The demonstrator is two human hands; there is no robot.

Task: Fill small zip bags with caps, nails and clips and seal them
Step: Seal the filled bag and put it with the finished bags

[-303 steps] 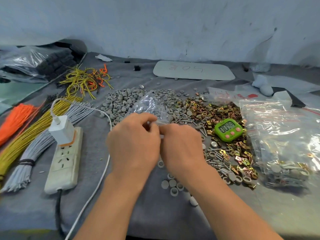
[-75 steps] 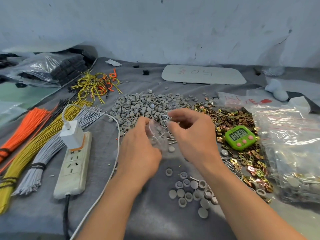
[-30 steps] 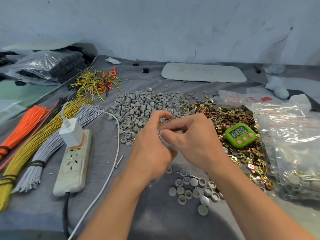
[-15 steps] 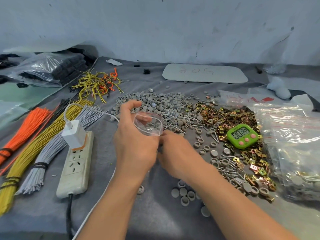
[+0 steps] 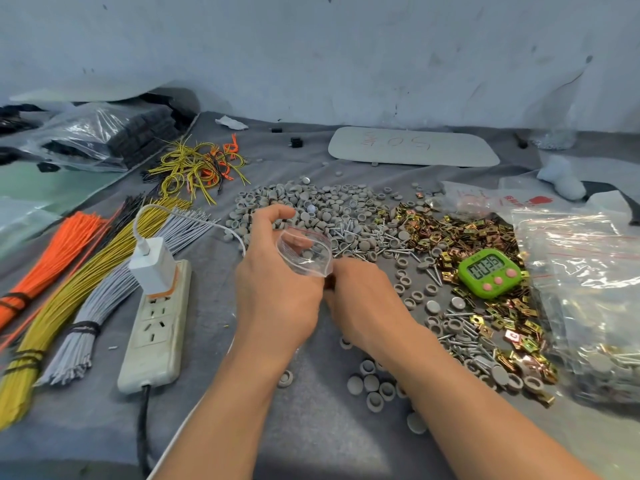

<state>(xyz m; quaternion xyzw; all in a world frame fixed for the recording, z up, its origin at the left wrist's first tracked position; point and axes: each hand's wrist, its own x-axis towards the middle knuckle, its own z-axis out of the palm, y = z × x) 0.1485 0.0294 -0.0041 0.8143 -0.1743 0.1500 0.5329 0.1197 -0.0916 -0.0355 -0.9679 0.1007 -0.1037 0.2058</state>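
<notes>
**Now filling: bag mouth open, nothing sealed yet**

Head view, the only one I have. My left hand (image 5: 277, 299) grips a small zip bag (image 5: 304, 251), raised just above the bench (image 5: 311, 427). Thumb and fingers curl round its sides so the red-striped mouth gapes into an oval facing away from me. Grey shapes show through the plastic, but I cannot tell whether they are caps inside it or the heap behind it.

My right hand (image 5: 363, 303) sits knuckles-up, tucked against the left hand just below the bag. Its fingertips are hidden, so I cannot tell whether it is pinching parts, holding the bag's bottom, or holding nothing.

The stock lies just beyond both hands. The caps (image 5: 311, 206) are heaped on the far side, the nails (image 5: 356, 237) lie beside them, and the clips (image 5: 460, 233) spread to the right around a green timer (image 5: 490, 271). More loose caps are scattered near my right wrist, and the filled bags (image 5: 588, 289) pile up at far right.

I judge this to be the filling step. Next, my right hand needs to bring a small pinch of parts over the mouth and drop it in while the left hand holds the opening wide. Nails could snag on the lip. Once all three kinds are in, I run the strip closed between thumb and finger.
</notes>
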